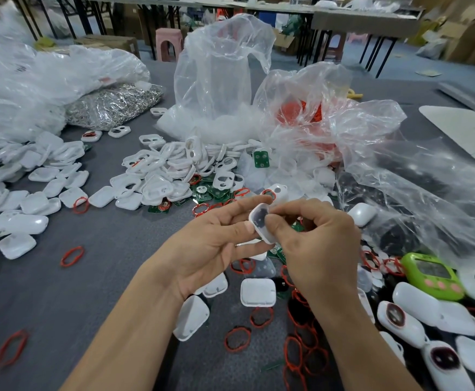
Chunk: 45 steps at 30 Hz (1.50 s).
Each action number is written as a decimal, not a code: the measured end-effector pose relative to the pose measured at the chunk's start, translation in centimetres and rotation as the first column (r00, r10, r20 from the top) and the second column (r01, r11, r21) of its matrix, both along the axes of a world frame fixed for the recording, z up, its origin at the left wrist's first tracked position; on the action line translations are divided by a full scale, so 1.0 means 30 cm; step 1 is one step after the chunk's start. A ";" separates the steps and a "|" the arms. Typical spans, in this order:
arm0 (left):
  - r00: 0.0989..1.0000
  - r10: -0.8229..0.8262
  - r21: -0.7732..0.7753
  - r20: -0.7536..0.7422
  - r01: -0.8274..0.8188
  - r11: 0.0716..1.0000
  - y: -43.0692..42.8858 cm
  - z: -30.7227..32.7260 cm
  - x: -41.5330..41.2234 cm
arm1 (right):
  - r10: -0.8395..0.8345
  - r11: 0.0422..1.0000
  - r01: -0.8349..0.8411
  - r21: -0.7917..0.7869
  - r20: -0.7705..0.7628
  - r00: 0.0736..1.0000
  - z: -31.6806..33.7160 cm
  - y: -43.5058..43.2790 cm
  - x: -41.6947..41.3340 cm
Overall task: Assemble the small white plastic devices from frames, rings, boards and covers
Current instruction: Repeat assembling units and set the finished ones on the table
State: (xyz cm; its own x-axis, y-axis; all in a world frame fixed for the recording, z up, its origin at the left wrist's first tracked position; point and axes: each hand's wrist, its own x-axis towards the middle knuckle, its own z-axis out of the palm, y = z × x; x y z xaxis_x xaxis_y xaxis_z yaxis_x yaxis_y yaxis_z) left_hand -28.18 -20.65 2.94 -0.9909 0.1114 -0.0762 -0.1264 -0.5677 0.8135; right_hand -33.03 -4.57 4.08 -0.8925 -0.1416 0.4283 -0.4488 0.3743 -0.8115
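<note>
My left hand point(208, 244) and my right hand point(315, 244) hold one small white plastic device point(261, 222) between them over the middle of the table. Its dark inside faces me. My left thumb and fingers grip its left edge, and my right thumb and fingertips pinch its right side. A heap of white frames point(168, 170) lies beyond the hands, with green boards point(261, 158) among them. White covers point(37, 193) spread out on the left. Red rings point(237, 338) are scattered around and below my hands. A white cover point(258, 292) lies below them.
Large clear plastic bags point(219, 71) stand behind the parts, one holding red rings point(301, 111). A bag of metal key rings point(115, 104) lies at back left. Assembled white devices point(402, 320) and a green toy point(433, 275) lie at right. The table point(112, 277) is grey.
</note>
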 end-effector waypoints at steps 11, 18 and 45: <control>0.999 -0.027 0.062 0.038 0.025 0.998 -0.026 -0.001 0.000 | 0.264 0.954 -0.188 -0.234 0.355 0.897 -0.022 0.006 -0.031; 0.999 -0.027 0.032 0.041 0.026 0.999 -0.025 -0.005 -0.001 | 0.358 0.915 -0.227 -0.334 0.409 0.840 -0.019 0.027 -0.045; 0.993 0.051 -0.004 0.109 -0.051 0.999 -0.009 -0.001 -0.002 | 0.197 0.979 -0.194 0.054 -0.056 0.979 -0.025 0.012 0.012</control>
